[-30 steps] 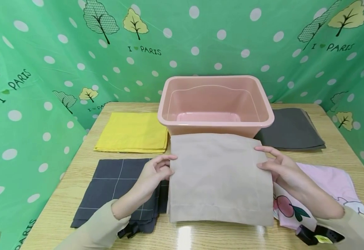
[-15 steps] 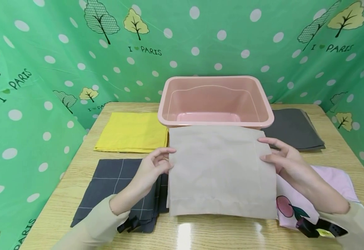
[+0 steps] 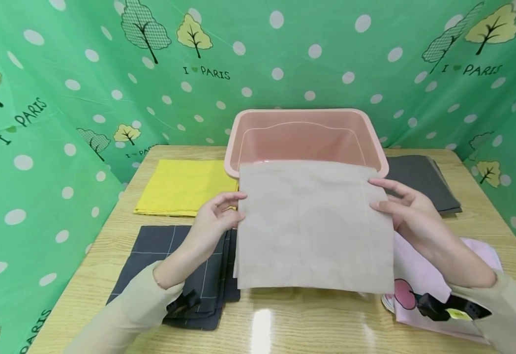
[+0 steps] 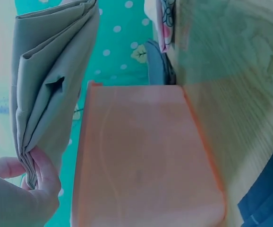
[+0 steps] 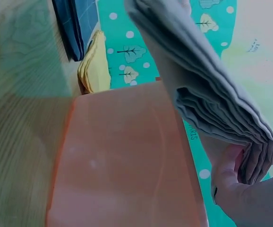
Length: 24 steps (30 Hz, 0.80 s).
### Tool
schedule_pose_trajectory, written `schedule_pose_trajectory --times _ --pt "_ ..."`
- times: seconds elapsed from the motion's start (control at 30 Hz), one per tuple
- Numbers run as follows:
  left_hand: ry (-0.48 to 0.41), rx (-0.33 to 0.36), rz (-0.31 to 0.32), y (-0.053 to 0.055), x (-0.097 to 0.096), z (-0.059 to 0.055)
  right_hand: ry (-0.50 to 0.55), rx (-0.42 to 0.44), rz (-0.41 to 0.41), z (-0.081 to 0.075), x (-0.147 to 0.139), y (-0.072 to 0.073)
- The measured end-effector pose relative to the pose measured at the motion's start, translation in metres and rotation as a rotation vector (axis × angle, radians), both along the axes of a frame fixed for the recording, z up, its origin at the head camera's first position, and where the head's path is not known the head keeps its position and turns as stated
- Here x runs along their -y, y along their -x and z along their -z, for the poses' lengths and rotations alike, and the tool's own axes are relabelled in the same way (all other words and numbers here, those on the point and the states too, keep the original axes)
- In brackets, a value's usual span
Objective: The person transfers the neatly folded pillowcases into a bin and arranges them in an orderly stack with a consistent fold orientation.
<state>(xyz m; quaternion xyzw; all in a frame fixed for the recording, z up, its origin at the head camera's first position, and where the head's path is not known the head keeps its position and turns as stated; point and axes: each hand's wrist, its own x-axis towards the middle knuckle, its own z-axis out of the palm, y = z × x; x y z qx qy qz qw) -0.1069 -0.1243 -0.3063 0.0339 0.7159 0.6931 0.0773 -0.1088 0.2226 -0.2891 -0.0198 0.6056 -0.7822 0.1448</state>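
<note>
A folded beige cloth point(image 3: 313, 226) hangs between both hands, raised above the table in front of the pink plastic bin point(image 3: 304, 118). My left hand point(image 3: 215, 216) pinches its left edge between thumb and fingers. At the opposite edge, my right hand point(image 3: 410, 211) grips it the same way. Several stacked layers of the cloth point(image 4: 51, 85) show edge-on in the left wrist view, and likewise in the right wrist view. The cloth's top edge covers part of the bin's front rim in the head view.
A folded yellow cloth point(image 3: 187, 187) and a dark checked cloth point(image 3: 158, 246) lie at left on the wooden table point(image 3: 297, 329). To the right are a dark grey cloth point(image 3: 421, 182) and a pink printed cloth point(image 3: 426, 270). A green polka-dot curtain point(image 3: 258, 59) surrounds the table.
Both hands have raised the beige cloth upward and toward the bin. Its top edge now overlaps the bin's front rim in the head view. The other cloths stay in place.
</note>
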Motion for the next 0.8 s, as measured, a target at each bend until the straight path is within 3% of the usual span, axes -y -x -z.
schedule_pose_trajectory --times 0.47,0.67,0.8 --pt "-0.027 -0.003 -0.023 0.019 -0.004 -0.013 0.017 0.015 0.028 -0.01 -0.001 0.017" --pt "-0.035 -0.006 -0.022 0.03 -0.005 -0.019 -0.045 0.045 0.067 -0.014 0.0 0.028" --pt "-0.04 0.003 -0.015 0.038 -0.007 -0.023 -0.001 0.076 0.072 -0.016 -0.002 0.034"
